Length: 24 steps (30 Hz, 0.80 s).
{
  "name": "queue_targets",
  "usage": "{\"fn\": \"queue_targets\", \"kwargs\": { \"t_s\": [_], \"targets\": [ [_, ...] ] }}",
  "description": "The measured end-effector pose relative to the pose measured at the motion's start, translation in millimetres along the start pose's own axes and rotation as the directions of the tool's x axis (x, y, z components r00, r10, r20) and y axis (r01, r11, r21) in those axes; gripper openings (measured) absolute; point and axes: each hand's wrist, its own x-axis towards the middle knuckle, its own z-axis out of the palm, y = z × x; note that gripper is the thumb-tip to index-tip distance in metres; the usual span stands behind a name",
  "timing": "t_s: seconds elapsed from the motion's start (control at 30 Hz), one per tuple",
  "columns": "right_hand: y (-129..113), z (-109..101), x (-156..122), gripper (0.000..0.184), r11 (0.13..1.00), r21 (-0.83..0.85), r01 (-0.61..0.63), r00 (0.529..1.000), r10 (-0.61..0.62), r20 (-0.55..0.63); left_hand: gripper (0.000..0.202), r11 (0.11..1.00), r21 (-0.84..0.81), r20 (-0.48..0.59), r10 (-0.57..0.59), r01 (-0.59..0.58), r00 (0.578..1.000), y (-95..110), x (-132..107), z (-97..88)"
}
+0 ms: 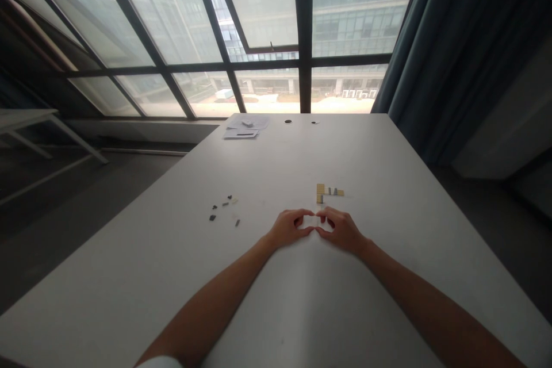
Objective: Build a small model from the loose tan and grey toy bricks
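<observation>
My left hand (291, 227) and my right hand (341, 230) meet fingertip to fingertip low over the white table. Their thumbs and index fingers curl round a small white piece (311, 221), which barely stands out from the tabletop, so its kind is unclear. Both hands are closed in a pinch at its edges. Just beyond the fingers lies an assembly of tan toy building bricks (320, 189), with grey and white parts along its right arm and a dark part on its lower end.
Several loose dark and grey pieces (225, 204) are scattered left of my hands. Papers (248, 122) with small items on them lie at the table's far left corner. Two round holes (288, 122) are near the far edge of the table (336, 152), before the windows.
</observation>
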Motion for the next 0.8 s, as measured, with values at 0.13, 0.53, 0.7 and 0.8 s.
{"fn": "queue_targets", "kwargs": {
  "t_s": [0.13, 0.53, 0.7, 0.8],
  "targets": [
    [0.4, 0.8, 0.1, 0.021, 1.000, 0.002, -0.002, 1.000, 0.002, 0.002, 0.036, 1.000, 0.013, -0.006, -0.011, 0.011, 1.000, 2.9, 0.2, -0.8],
    [-1.6, -1.3, 0.3, 0.020, 0.999, 0.003, -0.037, 0.999, 0.037, 0.022, 0.037, 1.000, -0.005, 0.009, -0.008, 0.008, 1.000, 0.5, -0.2, -1.6],
    [-2.4, -1.7, 0.1, 0.020, 0.999, -0.002, -0.039, 0.999, 0.039, 0.015, 0.037, 1.000, -0.004, 0.011, 0.003, -0.003, 1.000, -3.1, -0.7, -0.6],
    [-1.9, -1.4, -0.4, 0.021, 0.999, -0.001, -0.033, 0.999, 0.033, 0.010, 0.037, 1.000, -0.001, 0.021, -0.006, 0.006, 1.000, -3.1, -0.5, -0.7]
  ]
}}
